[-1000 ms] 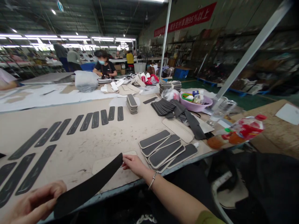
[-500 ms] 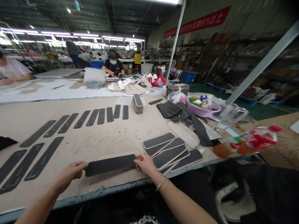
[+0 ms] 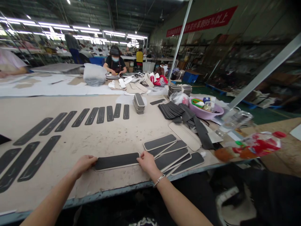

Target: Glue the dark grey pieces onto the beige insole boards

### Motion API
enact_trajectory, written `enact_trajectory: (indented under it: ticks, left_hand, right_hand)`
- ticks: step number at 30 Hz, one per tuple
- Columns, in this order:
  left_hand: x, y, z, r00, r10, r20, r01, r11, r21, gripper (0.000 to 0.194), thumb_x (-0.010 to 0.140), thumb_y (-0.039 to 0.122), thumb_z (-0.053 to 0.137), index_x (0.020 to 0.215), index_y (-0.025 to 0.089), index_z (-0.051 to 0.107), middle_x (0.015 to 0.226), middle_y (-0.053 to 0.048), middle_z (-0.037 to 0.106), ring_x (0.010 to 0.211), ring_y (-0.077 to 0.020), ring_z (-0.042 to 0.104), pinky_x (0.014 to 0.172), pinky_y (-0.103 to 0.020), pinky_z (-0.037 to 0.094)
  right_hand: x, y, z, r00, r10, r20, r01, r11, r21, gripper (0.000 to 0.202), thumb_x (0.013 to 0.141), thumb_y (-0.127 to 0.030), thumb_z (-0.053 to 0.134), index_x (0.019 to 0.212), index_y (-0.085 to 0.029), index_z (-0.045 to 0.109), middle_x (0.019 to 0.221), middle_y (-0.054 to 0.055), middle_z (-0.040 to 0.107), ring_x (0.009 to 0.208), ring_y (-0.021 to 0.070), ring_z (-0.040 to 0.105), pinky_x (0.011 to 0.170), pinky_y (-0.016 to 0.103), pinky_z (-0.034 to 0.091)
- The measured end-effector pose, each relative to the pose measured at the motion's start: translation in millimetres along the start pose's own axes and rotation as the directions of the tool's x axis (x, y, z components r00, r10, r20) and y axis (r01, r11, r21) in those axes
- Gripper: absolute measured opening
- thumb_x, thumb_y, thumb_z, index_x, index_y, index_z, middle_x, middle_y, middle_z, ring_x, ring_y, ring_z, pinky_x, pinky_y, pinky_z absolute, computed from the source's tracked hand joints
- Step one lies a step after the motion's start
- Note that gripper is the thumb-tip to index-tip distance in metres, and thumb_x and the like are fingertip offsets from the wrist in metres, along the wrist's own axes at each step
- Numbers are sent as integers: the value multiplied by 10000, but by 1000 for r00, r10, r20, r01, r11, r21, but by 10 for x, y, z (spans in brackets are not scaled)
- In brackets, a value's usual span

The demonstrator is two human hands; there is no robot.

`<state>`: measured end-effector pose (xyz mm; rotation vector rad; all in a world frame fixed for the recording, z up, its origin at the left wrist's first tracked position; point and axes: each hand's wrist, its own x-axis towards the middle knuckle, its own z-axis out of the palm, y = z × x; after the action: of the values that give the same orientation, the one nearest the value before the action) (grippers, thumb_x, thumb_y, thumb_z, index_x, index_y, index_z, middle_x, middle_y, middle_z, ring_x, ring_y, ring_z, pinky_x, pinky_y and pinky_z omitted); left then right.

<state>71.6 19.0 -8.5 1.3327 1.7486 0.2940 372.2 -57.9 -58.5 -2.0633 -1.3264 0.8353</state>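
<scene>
Beyond your left hand (image 3: 86,163), rows of tube lights (image 3: 86,28) glare white, while the shelves (image 3: 254,47) past your right hand (image 3: 147,161) sink into dimness. Glossy strips (image 3: 39,158) left of your left hand catch pale streaks. Right of your right hand, the bottle (image 3: 263,142) looks stretched and soft.

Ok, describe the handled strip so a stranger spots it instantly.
Find the near side of the beige tabletop. There, the pale-edged dark strip stands apart from the fanned pieces beside it: the left hand and right hand grip its ends.
</scene>
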Motion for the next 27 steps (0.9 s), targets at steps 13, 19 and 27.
enact_trajectory:
  ticks: [13,19,27]
  left_hand:
    - [-161,-46,34,998,59,-23,-59,998,19,278,539,423,603,644,166,600,426,42,512,448,-128,480,471,-234,353]
    - [-121,-67,88,991,83,-104,-70,989,127,191,580,345,601,661,192,521,465,42,565,471,-142,538,482,-231,365]
    - [-139,-16,106,969,176,-173,-108,932,345,141,660,324,571,614,212,499,510,9,554,586,-192,570,553,-261,342]
  right_hand:
    - [-45,-8,-66,996,8,91,-1,997,-79,75,727,-231,607,743,-202,540,675,0,656,678,149,622,619,212,395]
    - [-46,-8,-62,997,8,83,-2,998,-70,56,721,-205,588,749,-201,540,675,6,655,686,160,622,624,224,402]
    - [-35,-39,-76,997,12,80,-5,997,-82,107,703,-206,603,798,-184,560,675,13,653,683,162,616,611,222,395]
